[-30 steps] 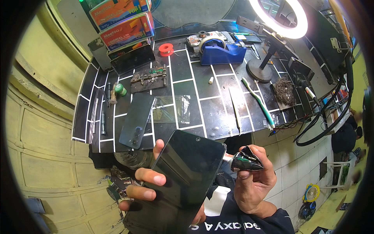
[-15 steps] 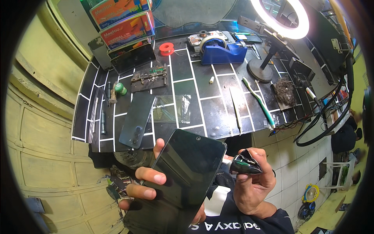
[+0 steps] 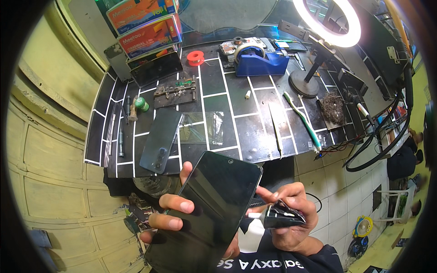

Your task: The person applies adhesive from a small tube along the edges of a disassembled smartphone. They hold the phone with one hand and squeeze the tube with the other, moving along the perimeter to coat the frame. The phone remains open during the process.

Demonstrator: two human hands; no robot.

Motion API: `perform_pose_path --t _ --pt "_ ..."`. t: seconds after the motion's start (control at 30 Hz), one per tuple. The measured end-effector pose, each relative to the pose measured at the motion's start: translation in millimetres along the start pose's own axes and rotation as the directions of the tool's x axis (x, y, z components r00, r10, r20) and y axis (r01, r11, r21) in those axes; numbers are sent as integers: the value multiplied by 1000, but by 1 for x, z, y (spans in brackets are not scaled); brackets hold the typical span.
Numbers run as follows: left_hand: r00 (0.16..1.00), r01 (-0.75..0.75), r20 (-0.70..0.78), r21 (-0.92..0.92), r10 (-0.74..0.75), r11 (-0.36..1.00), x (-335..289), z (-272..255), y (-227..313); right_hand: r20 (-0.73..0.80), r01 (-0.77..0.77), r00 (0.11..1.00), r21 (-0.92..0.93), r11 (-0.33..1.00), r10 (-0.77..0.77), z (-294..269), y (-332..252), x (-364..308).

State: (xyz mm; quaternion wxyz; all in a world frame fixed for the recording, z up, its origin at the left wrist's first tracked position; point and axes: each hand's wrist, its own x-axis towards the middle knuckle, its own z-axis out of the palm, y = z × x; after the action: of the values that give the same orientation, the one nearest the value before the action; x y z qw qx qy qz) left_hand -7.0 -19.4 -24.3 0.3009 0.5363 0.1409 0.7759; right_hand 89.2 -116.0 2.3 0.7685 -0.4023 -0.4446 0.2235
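Your left fingers [image 3: 176,203] curl over the left edge of the phone [image 3: 221,189], clasping it before the counter [image 3: 215,83]. It looks light, stiff, slick and breakable: grip its side rims, off the glass. Your right fingers [image 3: 295,190] pinch the crumpled tube [image 3: 278,218], likely soft; hold its body, behind the nozzle [image 3: 254,215].

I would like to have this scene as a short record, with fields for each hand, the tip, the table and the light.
Left hand: this hand holds a dark phone screen, glass toward the camera
Right hand: this hand holds a crumpled black tube
Tip: white nozzle, close to the screen's right edge; contact unclear
Table: black with white lines; bears a blue tape dispenser, red spool, green-and-white toothbrush
Light: ring light, on
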Motion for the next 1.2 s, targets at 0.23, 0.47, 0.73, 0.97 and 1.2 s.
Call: perform_pose_path --t 0.23,0.47,0.73,0.97,1.2 --pt "1000 14 22 -146 -11 989 5 -5 -4 -39 89 995 -45 995 -91 -3 7 -6" --pt "999 44 1 -179 -45 983 -1 -2 0 -68 32 997 -135 990 -41 1 5 -3" --pt "999 29 -28 -185 -35 982 -1 -1 1 -116 -7 993 -110 994 -6 4 4 -2" --pt "993 106 -24 -245 -115 964 -4 0 3 -93 14 995 -137 991 -27 2 6 -3" --pt "1000 22 18 -265 -18 964 -2 -2 -2 -63 24 997 -128 991 -32 2 6 -3"
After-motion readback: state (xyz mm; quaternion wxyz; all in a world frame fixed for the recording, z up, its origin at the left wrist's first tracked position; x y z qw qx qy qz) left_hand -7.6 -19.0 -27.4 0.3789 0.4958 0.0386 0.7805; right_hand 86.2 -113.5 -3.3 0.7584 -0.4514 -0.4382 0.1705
